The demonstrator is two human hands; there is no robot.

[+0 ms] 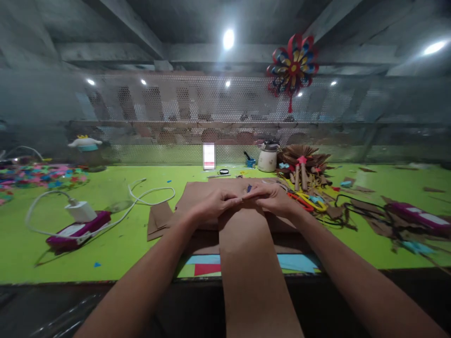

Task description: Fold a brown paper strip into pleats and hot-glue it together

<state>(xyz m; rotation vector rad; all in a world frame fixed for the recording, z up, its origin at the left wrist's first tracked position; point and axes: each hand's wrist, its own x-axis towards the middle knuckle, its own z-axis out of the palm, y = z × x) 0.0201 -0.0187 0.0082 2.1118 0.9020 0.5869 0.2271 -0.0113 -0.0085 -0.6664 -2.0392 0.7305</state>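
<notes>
A long strip of brown paper (252, 263) hangs over the table's front edge toward me, its far end between my hands. My left hand (221, 203) pinches the left corner of that end. At the right corner, my right hand (269, 196) is closed on the same strip, its fingertips close to the left ones. A small dark blue bit (249, 188) shows just behind the fingers; I cannot tell what it is. Beneath lies a stack of brown paper sheets (197, 193), with light blue paper (296, 262) and red paper (207, 269) poking out in front.
Left stand a purple power strip (78, 231) with a white charger (81, 211) and cable. Scissors with yellow handles (312, 201), paper scraps and a pleated brown paper bundle (303, 159) lie right. Behind are a phone (209, 156) and a white jar (268, 157).
</notes>
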